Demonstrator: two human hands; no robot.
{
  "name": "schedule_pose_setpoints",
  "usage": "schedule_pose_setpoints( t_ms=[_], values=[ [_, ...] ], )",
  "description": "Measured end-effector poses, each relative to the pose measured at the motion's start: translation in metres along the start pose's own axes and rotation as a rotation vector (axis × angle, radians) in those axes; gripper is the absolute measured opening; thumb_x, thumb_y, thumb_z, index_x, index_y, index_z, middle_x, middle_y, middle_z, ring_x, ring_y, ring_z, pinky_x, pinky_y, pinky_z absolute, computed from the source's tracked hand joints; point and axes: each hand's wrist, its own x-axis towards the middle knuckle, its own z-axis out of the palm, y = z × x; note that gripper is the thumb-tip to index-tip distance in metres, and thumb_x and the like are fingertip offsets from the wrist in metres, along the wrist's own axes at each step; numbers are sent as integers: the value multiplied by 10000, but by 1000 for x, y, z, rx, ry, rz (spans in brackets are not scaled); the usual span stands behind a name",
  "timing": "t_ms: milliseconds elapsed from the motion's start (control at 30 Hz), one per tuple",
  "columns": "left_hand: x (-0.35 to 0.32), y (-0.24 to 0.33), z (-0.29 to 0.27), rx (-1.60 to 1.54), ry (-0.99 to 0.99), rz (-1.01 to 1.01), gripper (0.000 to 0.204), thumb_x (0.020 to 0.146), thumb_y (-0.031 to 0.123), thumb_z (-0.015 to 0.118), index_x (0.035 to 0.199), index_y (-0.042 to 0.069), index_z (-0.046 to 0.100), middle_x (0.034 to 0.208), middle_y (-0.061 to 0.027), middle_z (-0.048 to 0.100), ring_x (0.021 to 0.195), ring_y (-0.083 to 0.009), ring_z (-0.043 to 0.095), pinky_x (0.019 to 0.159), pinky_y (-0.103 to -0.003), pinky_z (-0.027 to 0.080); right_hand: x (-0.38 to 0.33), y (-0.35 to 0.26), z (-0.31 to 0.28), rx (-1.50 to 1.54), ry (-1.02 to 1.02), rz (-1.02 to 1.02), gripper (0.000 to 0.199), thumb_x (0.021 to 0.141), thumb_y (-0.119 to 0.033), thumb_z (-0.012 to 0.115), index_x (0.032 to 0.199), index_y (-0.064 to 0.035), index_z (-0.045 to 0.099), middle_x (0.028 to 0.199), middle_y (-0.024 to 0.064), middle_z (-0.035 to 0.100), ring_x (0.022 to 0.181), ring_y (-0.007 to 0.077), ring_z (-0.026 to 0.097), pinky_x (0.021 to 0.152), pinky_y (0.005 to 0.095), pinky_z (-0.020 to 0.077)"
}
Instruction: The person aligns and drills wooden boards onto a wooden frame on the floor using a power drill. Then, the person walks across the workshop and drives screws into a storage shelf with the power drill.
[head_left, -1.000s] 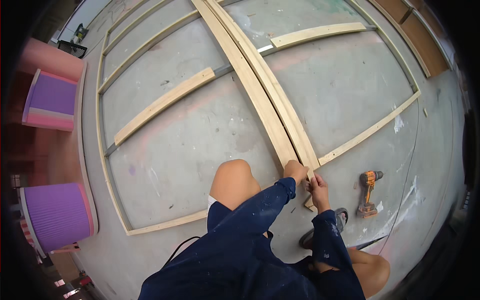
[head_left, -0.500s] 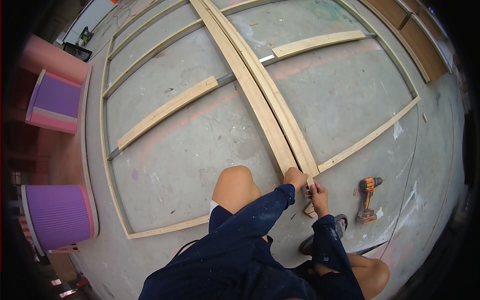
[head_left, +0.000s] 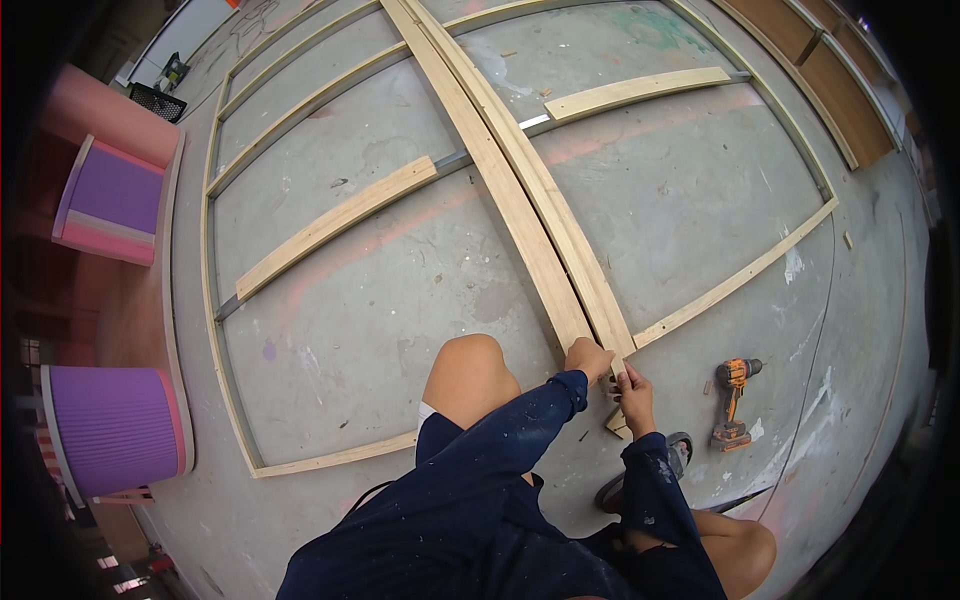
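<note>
Two long pale wooden boards, a left board (head_left: 497,178) and a right board (head_left: 572,232), run side by side from the far edge toward me, a narrow dark gap between them. My left hand (head_left: 588,358) is closed over the near end of the left board, by the gap; its fingertips are hidden. Just to its right, my right hand (head_left: 635,392) pinches the end of a narrow wooden strip (head_left: 618,368) between thumb and fingers. Below the hands, a short wooden block (head_left: 618,426) lies near my sandal.
A large wooden frame (head_left: 208,240) lies on the concrete floor, with shorter boards (head_left: 340,225) on its crossbars. An orange and black cordless drill (head_left: 735,400) lies to my right. Purple and pink rounded pieces (head_left: 115,430) stand at left, a brown panel (head_left: 830,85) at far right.
Almost nothing differs. The view has shifted very slightly, and both hands keep their places at the near board ends.
</note>
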Motion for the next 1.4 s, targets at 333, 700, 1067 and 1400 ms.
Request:
schedule_pose_setpoints(
  t_ms=[333, 700, 1067, 1400],
  values=[
    [9, -8, 5, 14, -2, 4, 371, 719, 262, 716, 912, -48, 654, 938, -233, 648, 902, -341, 639, 776, -374, 514, -1, -3, 4, 32, 19, -9, 362, 926, -190, 518, 1259, -46, 519, 823, 31, 621, 626, 103, 573, 547, 241, 465],
    [-2, 19, -16, 622, 291, 832, 455, 649, 290, 743, 1009, 46, 611, 1104, -161, 494, 1147, -317, 410, 907, -399, 377, -1, -3, 2, 20, 20, -3, 378, 933, -212, 509, 1287, -79, 498, 797, 14, 614, 624, 90, 569, 542, 240, 450],
    [37, 34, -68, 962, -16, 1029, 624, 574, 410, 794, 1060, 77, 589, 1159, -131, 462, 1202, -286, 374, 925, -670, 282, 0, 0, 7, -42, 65, -36, 306, 944, -168, 476, 1230, -102, 559, 718, -6, 574, 572, 76, 517, 510, 228, 422],
    [39, 29, -59, 869, 53, 1050, 678, 498, 415, 824, 1019, 69, 563, 1092, -125, 454, 1158, -306, 386, 976, -602, 288, 3, -1, 8, -25, 71, -12, 302, 949, -142, 460, 1231, -104, 561, 708, -10, 563, 560, 75, 499, 507, 228, 417]
  ],
)
